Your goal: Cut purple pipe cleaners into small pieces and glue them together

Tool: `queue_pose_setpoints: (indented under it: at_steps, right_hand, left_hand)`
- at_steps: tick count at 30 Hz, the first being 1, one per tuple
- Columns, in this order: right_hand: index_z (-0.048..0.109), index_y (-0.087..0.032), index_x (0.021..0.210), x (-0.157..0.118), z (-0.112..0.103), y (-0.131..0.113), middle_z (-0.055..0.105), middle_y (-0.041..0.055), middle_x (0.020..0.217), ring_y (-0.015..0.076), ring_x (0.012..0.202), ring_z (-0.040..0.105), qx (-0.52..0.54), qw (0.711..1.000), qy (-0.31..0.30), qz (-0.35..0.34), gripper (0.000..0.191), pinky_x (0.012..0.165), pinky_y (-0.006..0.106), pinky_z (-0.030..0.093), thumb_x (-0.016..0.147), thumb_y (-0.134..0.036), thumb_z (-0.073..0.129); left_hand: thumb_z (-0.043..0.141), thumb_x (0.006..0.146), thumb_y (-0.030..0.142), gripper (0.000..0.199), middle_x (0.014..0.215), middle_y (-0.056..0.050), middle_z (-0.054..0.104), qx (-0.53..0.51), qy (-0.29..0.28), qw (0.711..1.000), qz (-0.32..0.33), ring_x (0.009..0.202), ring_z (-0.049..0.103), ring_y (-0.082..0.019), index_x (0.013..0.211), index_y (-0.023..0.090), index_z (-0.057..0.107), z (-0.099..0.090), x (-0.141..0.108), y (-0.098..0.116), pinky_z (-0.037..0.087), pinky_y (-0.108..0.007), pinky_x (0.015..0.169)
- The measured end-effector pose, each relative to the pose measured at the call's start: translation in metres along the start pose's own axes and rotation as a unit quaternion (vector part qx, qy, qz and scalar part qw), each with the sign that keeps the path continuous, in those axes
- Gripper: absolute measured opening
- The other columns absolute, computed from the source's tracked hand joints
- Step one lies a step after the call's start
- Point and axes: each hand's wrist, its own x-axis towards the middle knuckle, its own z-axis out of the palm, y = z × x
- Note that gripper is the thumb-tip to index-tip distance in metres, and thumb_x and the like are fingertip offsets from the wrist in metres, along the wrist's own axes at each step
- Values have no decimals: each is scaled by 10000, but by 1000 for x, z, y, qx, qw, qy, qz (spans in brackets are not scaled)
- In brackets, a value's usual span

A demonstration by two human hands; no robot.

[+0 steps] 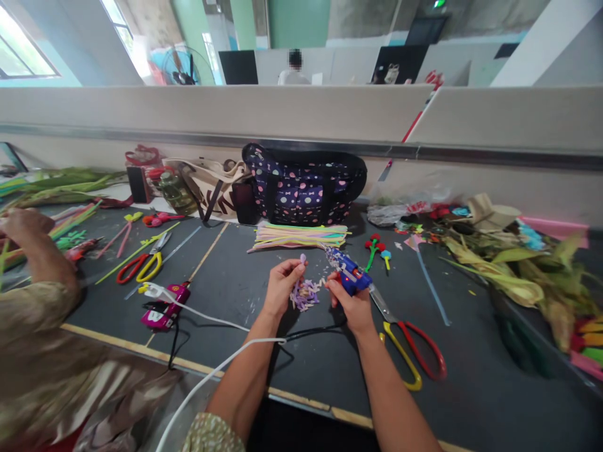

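Note:
My left hand (281, 285) is closed in a pinch on a small light-purple piece (303, 258), held up above the table. Below it lies a pile of short purple and pale cut pieces (306, 296). My right hand (354, 306) is wrapped round a blue glue gun (347, 269), whose nozzle points up and left toward the back of the table. From the gun a black cord (315, 331) trails to the left. Large scissors (409, 351) with one red and one yellow handle lie beside my right wrist. Behind my hands is a bundle of pastel pipe cleaners (296, 237).
A magenta power strip (166, 306) with a white cable (211, 319) sits to the left, near other scissors (149, 258). A dark patterned bag (304, 185) stands at the back. Dried husks (527, 270) crowd the right side. Another person's arm (40, 251) reaches in from the left.

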Motion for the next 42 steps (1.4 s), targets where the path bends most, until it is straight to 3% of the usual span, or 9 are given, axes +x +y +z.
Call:
queue_pose_setpoints:
  at_steps: [7, 16, 29, 36, 42]
  right_hand:
    - [620, -174, 803, -7, 3, 2, 616, -13, 630, 57, 421, 447, -7, 999, -35, 25, 290, 416, 199, 367, 699, -435, 692]
    - [641, -172, 789, -12, 7, 1, 610, -10, 590, 68, 413, 452, -40, 997, -58, 29, 301, 414, 208, 381, 702, -457, 679]
    - [620, -168, 766, -13, 7, -4, 582, -21, 560, 65, 396, 445, -44, 997, -51, 47, 338, 405, 212, 367, 680, -489, 683]
    - [627, -171, 757, -13, 6, -5, 587, -22, 558, 66, 395, 446, -47, 996, -54, 51, 341, 416, 215, 375, 674, -496, 687]
    - [641, -175, 759, -12, 5, -2, 586, -21, 547, 71, 399, 448, -47, 996, -58, 54, 328, 414, 216, 371, 679, -490, 685]
  left_hand:
    - [784, 604, 312, 246, 839, -41, 675, -67, 51, 996, -6, 632, 556, -99, 776, 156, 701, -2, 3, 2, 471, -234, 619]
    - [732, 687, 293, 203, 673, -9, 595, -12, 8, 999, 43, 581, 485, -84, 820, 142, 706, 0, -2, 5, 401, -208, 588]
    - [701, 716, 329, 196, 704, -2, 574, 1, -11, 999, 51, 609, 483, -92, 806, 156, 694, 0, -3, 6, 404, -225, 620]
    - [672, 743, 336, 185, 772, -14, 597, 24, 2, 996, 88, 664, 508, -106, 798, 159, 674, 1, -3, 9, 414, -234, 667]
    - [699, 709, 365, 226, 648, 15, 545, 45, 42, 995, 81, 554, 418, -85, 801, 163, 659, 2, -4, 10, 339, -210, 543]
